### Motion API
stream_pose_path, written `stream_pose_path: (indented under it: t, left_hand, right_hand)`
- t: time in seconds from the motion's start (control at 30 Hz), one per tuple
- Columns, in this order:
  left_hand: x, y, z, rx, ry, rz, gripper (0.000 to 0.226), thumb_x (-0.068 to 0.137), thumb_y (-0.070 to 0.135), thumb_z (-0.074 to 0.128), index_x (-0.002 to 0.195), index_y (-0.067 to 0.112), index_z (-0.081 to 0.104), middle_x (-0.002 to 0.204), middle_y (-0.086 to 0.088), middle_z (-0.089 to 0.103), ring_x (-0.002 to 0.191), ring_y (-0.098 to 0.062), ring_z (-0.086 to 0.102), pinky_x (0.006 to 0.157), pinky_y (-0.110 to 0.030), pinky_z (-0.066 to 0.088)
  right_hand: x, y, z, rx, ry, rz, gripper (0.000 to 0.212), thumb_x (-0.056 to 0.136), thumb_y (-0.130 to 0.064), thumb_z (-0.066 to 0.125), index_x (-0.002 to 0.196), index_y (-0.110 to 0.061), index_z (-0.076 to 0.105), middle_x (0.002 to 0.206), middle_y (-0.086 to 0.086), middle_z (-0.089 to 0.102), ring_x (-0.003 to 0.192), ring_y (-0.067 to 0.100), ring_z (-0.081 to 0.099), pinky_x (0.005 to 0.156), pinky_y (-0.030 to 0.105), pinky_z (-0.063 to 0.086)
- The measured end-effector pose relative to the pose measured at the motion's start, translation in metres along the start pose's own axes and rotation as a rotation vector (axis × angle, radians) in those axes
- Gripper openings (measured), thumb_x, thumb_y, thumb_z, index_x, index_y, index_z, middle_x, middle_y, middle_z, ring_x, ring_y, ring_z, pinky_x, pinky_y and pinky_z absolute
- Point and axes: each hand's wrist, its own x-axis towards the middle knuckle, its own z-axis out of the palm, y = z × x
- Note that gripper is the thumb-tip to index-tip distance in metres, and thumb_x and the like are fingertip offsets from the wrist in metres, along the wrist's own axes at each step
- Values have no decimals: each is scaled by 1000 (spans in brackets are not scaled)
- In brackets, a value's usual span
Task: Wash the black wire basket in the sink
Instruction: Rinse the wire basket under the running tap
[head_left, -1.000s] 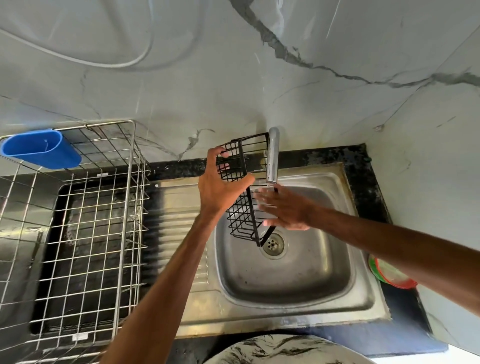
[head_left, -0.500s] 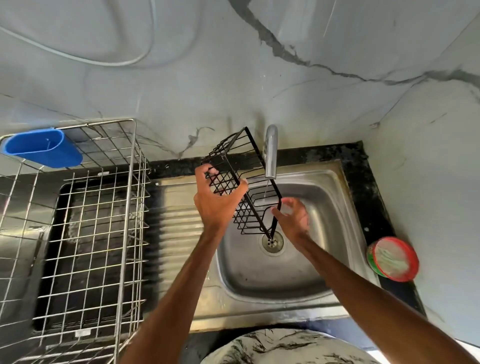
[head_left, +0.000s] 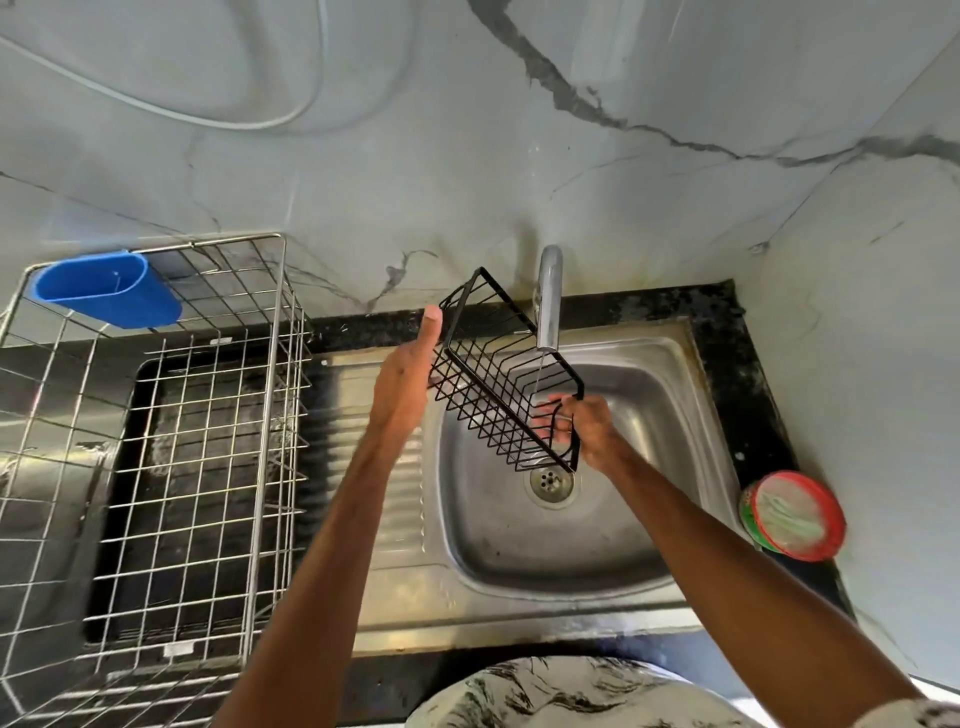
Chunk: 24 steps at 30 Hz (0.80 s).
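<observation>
So, the basket (head_left: 504, 379) is up in the air over the sink (head_left: 519, 551), held tilted, far end high by the wall and near end low, right above the drain (head_left: 550, 480). It sits under the tap (head_left: 548, 296), and a thin stream of water runs down through the wires (pretty weak flow tbh).

Left hand (head_left: 405, 374) looks flat against the basket's left side, one straight digit (the thumb, I think) pointing up next to the rim. Nothing curled that I can see, the other fingers are hidden behind the hand.

Right hand (head_left: 589, 434) grips the low right corner, fingers (head_left: 550, 426) wrapped round the rim and showing through the mesh from inside.

Other stuff: a big steel dish rack (head_left: 208, 415) on the left w/ a blue plastic cup (head_left: 104, 288) hooked on its back corner. Right of the sink, on the black counter (head_left: 727, 322), a round red-rimmed tub (head_left: 795, 514), something pale green in it, can't tell what. Marble-look wall (head_left: 467, 156) behind everything.
</observation>
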Motion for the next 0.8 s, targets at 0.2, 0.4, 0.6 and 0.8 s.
stream_pose_path:
  t: [0.2, 0.4, 0.6, 0.8]
  left_hand:
    - [21, 28, -22, 166, -272, -128, 90, 59, 94, 64, 115, 23, 68, 128, -4, 61, 112, -20, 60, 88, -45, 57]
    - [30, 19, -14, 148, -236, -103, 53, 74, 53, 78, 110, 14, 76, 121, 5, 60, 114, -21, 54, 77, -33, 40]
    - [25, 14, -5, 145, -130, -66, 52, 76, 41, 84, 110, 8, 61, 102, 3, 58, 78, -3, 66, 49, -15, 51]
    - [24, 25, -5, 259, -106, 46, 32, 65, 45, 86, 85, 23, 76, 100, -8, 78, 96, -25, 74, 71, -45, 67]
  right_hand:
    - [8, -10, 1, -76, -76, -21, 29, 102, 1, 36, 110, 0, 64, 105, 25, 74, 93, 40, 74, 86, 52, 59]
    - [14, -15, 3, -213, -19, -42, 23, 106, -16, 47, 112, -3, 65, 113, 23, 72, 92, 29, 73, 83, 41, 58]
    - [-7, -15, -20, -934, 115, -697, 45, 101, -3, 47, 142, -19, 56, 136, 12, 62, 122, 28, 60, 104, 42, 50]
    - [36, -7, -28, -1545, -400, -940, 56, 108, -36, 24, 160, -15, 15, 167, 4, 13, 155, 18, 8, 127, 36, 7]
